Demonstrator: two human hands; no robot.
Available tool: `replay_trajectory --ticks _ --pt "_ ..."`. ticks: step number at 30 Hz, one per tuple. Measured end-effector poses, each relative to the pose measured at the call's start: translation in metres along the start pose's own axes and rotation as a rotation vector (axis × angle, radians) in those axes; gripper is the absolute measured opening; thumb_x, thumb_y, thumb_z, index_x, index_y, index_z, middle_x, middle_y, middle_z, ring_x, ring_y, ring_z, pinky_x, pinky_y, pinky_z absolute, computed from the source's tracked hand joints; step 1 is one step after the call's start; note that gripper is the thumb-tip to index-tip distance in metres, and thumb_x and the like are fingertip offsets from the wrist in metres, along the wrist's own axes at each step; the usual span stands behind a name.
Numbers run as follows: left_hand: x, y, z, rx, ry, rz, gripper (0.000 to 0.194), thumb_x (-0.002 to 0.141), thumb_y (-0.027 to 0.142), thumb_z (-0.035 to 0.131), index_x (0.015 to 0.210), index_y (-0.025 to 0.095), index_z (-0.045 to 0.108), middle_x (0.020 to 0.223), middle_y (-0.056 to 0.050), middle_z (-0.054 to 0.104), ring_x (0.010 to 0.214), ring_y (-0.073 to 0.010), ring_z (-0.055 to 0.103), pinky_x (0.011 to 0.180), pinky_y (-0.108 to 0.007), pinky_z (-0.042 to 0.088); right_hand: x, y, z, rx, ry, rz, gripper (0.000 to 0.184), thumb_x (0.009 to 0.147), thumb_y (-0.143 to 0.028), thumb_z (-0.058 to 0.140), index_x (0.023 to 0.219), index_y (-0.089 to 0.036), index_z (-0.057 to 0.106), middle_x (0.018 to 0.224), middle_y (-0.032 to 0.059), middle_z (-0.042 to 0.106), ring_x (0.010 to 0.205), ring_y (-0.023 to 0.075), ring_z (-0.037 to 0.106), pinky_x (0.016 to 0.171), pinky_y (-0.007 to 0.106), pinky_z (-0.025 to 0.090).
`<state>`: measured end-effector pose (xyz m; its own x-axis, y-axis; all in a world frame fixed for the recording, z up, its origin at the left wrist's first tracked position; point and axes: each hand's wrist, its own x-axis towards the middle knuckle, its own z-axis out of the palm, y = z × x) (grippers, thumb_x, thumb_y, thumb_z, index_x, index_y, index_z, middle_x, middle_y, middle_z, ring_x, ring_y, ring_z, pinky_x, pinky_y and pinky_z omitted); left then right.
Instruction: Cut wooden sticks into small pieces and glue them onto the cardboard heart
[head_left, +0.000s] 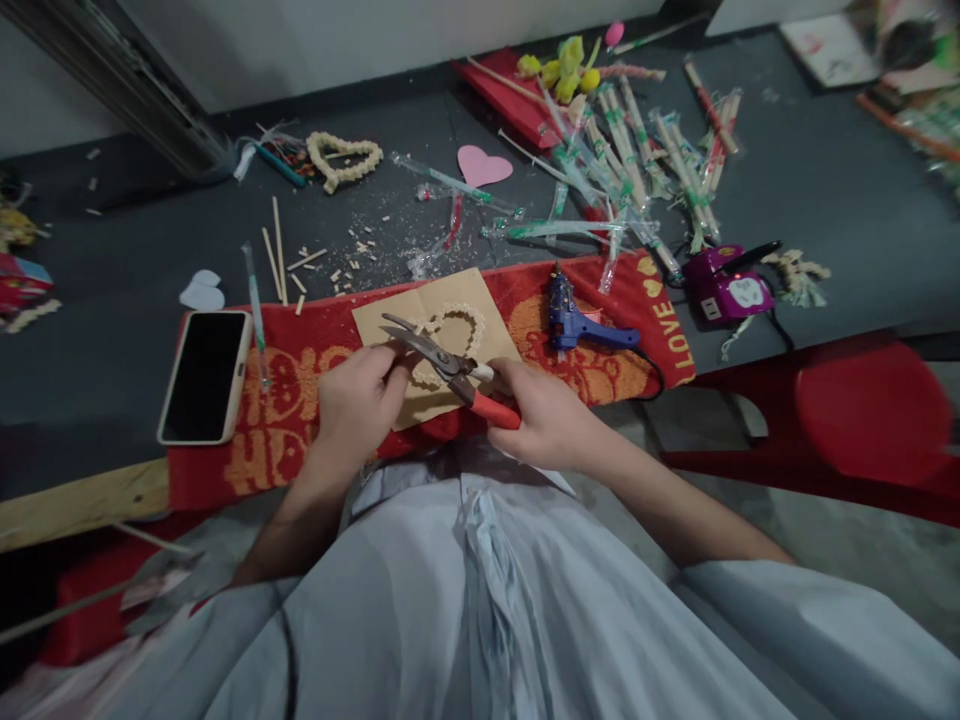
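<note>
My right hand (546,412) grips red-handled pruning shears (493,409), whose metal blades stand apart and point up and left. My left hand (361,398) is closed in a pinch beside the blade tips; whatever its fingers hold is hidden. Under the shears, a heart-shaped outline of small pale pieces (474,322) lies on a brown sheet of card (491,290), partly covered by the tool and my hands. The card rests on a red and orange towel (285,400).
A blue glue gun (577,325) lies on the towel's right side, and a phone (206,378) on its left. Wrapped sticks (622,150), cut bits (352,270), a pale heart frame (341,160) and a purple device (727,285) occupy the dark table. A red chair (874,410) stands right.
</note>
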<state>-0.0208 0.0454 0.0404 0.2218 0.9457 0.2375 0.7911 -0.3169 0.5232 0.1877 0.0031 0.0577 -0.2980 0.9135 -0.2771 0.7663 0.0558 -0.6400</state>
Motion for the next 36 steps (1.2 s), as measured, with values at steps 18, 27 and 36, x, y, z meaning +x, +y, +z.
replay_trajectory --ticks 18,27,36 --pt "0.0 0.007 -0.01 -0.356 -0.082 -0.108 0.025 0.08 0.02 0.05 0.057 0.018 0.06 0.051 0.002 0.06 0.046 -0.0086 0.055 0.048 -0.019 0.042 -0.002 0.018 -0.014 0.036 -0.1 -0.279 0.061 0.07 -0.025 0.053 0.126 -0.008 0.036 0.12 0.0206 0.052 0.112 0.0334 0.052 0.093 0.051 0.043" --pt "0.0 0.011 -0.015 -0.597 -0.159 -0.244 0.024 0.076 0.018 0.052 0.053 0.017 0.059 0.046 0.001 0.057 0.039 -0.0074 0.051 0.04 -0.016 0.042 -0.005 0.014 -0.015 0.037 -0.041 -0.268 0.055 0.068 -0.025 0.053 0.12 -0.009 0.043 0.114 0.0191 0.057 0.104 0.031 0.055 0.086 0.043 0.045" --pt "0.001 0.009 -0.011 -0.566 -0.116 -0.267 0.018 0.078 0.022 0.054 0.064 0.016 0.063 0.047 0.002 0.057 0.039 -0.0066 0.051 0.04 -0.015 0.041 -0.004 0.004 -0.003 0.002 -0.003 -0.133 0.044 0.068 -0.031 0.048 0.107 -0.012 0.048 0.096 0.0151 0.062 0.082 0.0271 0.057 0.069 0.037 0.044"
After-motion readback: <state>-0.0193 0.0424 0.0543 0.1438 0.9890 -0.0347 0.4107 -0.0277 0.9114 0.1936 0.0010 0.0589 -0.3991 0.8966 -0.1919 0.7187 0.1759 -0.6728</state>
